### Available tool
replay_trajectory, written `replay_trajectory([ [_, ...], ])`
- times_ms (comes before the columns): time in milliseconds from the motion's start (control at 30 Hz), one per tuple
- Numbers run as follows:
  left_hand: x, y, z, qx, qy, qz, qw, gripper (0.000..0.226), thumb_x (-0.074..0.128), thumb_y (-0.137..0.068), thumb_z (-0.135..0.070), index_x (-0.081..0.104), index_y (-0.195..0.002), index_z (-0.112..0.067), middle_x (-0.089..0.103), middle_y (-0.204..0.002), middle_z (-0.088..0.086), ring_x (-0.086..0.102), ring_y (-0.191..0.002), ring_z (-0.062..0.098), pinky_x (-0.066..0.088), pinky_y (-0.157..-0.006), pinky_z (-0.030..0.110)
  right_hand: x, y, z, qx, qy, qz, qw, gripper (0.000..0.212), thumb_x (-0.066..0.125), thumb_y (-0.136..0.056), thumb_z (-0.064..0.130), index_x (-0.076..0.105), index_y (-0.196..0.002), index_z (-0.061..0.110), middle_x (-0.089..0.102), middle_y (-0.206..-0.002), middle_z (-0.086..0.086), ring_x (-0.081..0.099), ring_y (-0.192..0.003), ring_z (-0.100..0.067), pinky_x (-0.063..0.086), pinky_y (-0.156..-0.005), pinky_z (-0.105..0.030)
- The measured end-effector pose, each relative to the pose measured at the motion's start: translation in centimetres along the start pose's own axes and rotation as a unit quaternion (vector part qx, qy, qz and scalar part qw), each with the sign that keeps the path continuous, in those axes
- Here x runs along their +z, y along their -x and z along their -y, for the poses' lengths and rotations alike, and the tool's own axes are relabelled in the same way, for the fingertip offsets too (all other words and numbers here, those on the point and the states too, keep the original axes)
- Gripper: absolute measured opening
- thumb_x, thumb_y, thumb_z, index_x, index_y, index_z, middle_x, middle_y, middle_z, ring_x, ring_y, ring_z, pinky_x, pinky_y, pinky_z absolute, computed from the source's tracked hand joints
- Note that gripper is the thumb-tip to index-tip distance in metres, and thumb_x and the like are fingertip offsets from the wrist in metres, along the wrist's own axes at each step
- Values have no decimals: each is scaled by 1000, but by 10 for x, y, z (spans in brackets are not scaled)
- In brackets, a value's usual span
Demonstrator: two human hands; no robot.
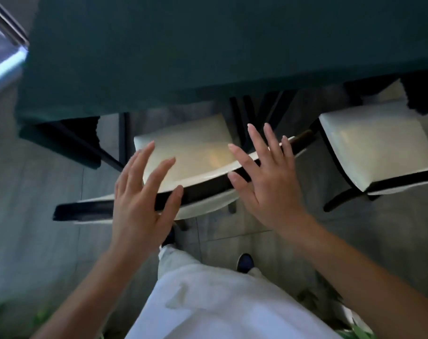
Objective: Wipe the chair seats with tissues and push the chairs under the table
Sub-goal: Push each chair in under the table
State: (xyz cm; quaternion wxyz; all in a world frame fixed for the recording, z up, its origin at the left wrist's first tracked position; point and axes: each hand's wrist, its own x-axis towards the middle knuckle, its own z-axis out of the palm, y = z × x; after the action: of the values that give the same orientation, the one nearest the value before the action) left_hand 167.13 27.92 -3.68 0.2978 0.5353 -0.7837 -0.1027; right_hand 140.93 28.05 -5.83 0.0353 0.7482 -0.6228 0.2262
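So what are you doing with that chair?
A person stands behind a chair with a cream seat, facing a table with a dark green cloth. The left hand and right hand are both open, fingers spread, over the chair's dark backrest; whether they press on it is unclear. No tissue shows in either hand. The seat's front sits at the table's edge, most of it still out. A second chair stands to the right.

We have one view, from a camera on the head, facing steeply down and a little forward. It sits close above the hands (pixel 203 189) at mid-frame. The table (pixel 208 45) fills the top, a chair (pixel 191 145) the centre, the floor (pixel 36 228) the lower left.
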Motion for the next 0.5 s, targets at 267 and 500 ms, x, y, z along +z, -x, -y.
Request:
replay_trajectory([
  [267, 37, 20, -37, -35, -98, -41, 994, 40, 58, -102, -40, 63, -136, -20, 40, -160, 9, 43, -143, 33, 35, -115, 54, -11, 2, -47, -57, -11, 16, 998, 57, 36, -108, 61, 53, -150, 27, 30, -169, -11, 19, -159, -34, 16, -126, -61],
  [500, 52, 35, -19, 5, -179, -72, 981, 42, 49, -107, -46, 60, -139, -23, 54, -150, 4, 49, -140, 28, 28, -121, 47, -3, 4, -54, -67, 12, 17, 998, 63, 35, -102, 73, 54, -148, 34, 40, -165, -3, 28, -156, -32, 11, -129, -54],
])
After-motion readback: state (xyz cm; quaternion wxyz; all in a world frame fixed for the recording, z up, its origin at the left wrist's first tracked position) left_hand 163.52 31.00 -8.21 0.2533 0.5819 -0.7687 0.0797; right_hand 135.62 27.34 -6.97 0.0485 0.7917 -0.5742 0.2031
